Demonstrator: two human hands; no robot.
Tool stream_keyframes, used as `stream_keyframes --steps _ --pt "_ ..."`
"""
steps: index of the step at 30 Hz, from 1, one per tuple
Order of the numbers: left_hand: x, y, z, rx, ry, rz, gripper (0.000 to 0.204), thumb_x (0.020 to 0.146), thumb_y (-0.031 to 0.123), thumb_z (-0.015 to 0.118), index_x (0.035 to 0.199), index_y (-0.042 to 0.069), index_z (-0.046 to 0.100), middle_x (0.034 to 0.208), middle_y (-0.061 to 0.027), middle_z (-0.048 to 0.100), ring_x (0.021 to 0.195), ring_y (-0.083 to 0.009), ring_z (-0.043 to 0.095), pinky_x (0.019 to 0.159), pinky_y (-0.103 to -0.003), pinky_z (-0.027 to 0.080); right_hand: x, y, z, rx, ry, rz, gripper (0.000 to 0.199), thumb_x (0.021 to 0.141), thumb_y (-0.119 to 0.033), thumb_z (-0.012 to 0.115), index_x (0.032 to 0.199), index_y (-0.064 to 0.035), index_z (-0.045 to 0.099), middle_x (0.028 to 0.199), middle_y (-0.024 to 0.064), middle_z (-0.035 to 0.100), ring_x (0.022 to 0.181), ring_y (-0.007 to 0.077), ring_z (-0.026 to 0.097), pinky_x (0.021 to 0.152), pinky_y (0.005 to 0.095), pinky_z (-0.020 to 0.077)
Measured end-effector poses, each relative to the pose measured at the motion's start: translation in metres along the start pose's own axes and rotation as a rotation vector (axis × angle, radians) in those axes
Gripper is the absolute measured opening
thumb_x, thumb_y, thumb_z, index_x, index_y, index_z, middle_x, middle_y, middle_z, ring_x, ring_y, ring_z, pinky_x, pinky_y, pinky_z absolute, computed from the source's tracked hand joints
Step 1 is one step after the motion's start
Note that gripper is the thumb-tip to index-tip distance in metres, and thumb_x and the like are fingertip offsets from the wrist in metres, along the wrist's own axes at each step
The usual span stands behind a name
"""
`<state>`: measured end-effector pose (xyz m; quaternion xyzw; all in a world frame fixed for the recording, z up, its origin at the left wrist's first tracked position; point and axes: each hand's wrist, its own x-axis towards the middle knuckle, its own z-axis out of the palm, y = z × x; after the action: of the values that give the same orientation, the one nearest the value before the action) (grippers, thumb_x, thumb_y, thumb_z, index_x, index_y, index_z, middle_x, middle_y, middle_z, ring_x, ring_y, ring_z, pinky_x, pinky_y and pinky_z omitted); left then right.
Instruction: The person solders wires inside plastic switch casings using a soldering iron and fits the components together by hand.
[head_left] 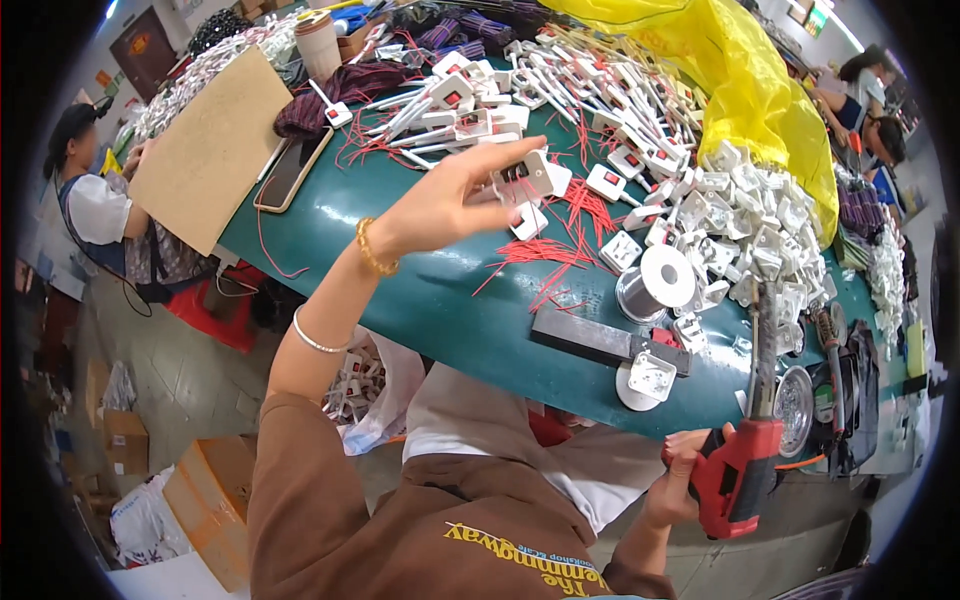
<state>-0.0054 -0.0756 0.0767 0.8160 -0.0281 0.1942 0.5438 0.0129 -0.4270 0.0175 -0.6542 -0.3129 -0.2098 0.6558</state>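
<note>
My left hand (425,210) reaches over the green table. Thumb and fingers close around a small white plastic switch housing (538,172) with a dark part in it. Just below it lie loose red wires (545,252) and another white piece. At the lower right, my right hand (682,470) grips a red and black soldering gun (738,478), its long grey barrel pointing away over the table edge. An open white housing (653,376) rests on a round white piece near that edge. Between my hands stand a spool of solder wire (630,297) and a dark bar (588,334).
White switches with leads (470,100) and a heap of white housings (745,215) cover the far side. A yellow bag (765,90) drapes over the right. A phone (293,172), cardboard sheet (210,150) and cup (318,46) are left; a round metal dish (795,410) is right. Other people sit nearby.
</note>
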Motion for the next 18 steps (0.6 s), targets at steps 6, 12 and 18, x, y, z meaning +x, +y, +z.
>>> stream_keyframes --steps 6,12,18 --pt "-0.035 0.045 0.054 0.122 -0.179 -0.064 0.064 0.081 0.005 0.069 0.139 0.003 0.044 0.121 -0.0060 0.054 0.088 -0.0076 0.050 0.062 -0.020 0.042 -0.007 -0.015 0.009 -0.130 -0.111 0.162 0.049 0.087 0.001 0.058 0.131 0.0062 0.037 0.088 0.0137 0.062 0.072 0.0160 0.056 0.066 0.0273 0.0469" --pt "-0.052 0.046 0.105 0.051 -0.308 0.011 0.059 0.083 0.010 0.068 0.137 0.002 0.046 0.100 -0.0109 0.055 0.082 -0.0189 0.056 0.064 -0.028 0.048 0.025 -0.040 0.052 -0.104 -0.169 0.348 0.020 0.076 -0.007 0.068 0.096 -0.0056 0.066 0.094 0.0093 0.066 0.096 0.0302 0.059 0.094 0.0427 0.0405" --pt "-0.055 0.048 0.110 0.073 -0.458 -0.048 0.054 0.086 0.022 0.064 0.132 0.000 0.047 0.099 -0.0182 0.060 0.088 -0.0358 0.060 0.075 -0.040 0.048 0.014 -0.026 0.050 -0.263 -0.249 0.283 0.010 0.077 -0.010 0.063 0.087 -0.0080 0.067 0.087 0.0094 0.066 0.084 0.0332 0.063 0.076 0.0418 0.0493"
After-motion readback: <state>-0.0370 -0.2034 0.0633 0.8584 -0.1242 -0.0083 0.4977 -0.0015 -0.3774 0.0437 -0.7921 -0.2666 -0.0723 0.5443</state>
